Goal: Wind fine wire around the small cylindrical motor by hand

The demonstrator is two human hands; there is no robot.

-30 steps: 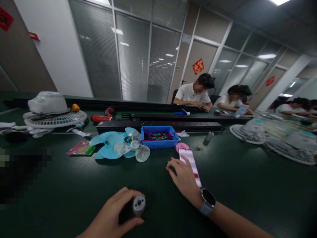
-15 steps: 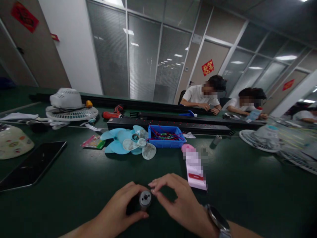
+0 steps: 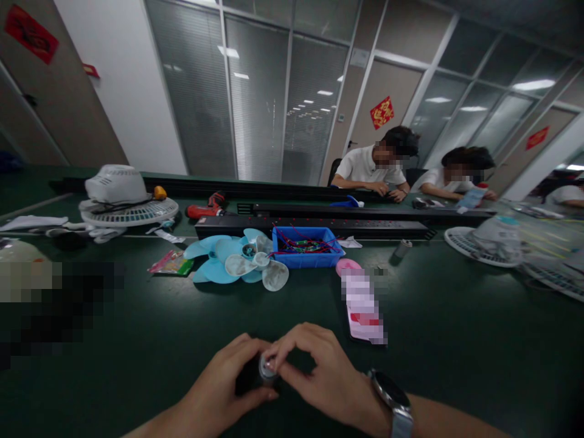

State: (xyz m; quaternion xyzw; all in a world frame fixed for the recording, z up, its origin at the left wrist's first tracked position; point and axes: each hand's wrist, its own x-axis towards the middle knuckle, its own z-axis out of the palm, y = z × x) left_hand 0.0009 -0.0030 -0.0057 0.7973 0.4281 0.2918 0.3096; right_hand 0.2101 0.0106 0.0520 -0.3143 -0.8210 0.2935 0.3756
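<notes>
So the left hand (image 3: pixel 223 380) has its grip wrapped around a little metal cylinder (image 3: pixel 268 378), low in the middle of the view over the green worktop (image 3: pixel 182 331). The right hand (image 3: pixel 322 380) has its fingertips bunched right at the cylinder's top, but honestly I can't tell if that grip is pinching anything. A phone (image 3: pixel 362 310) lies just past the right hand, and farther back there's a blue bin (image 3: pixel 310 261) holding wires (image 3: pixel 303 247), with fan blades (image 3: pixel 219 255) just left of it.
</notes>
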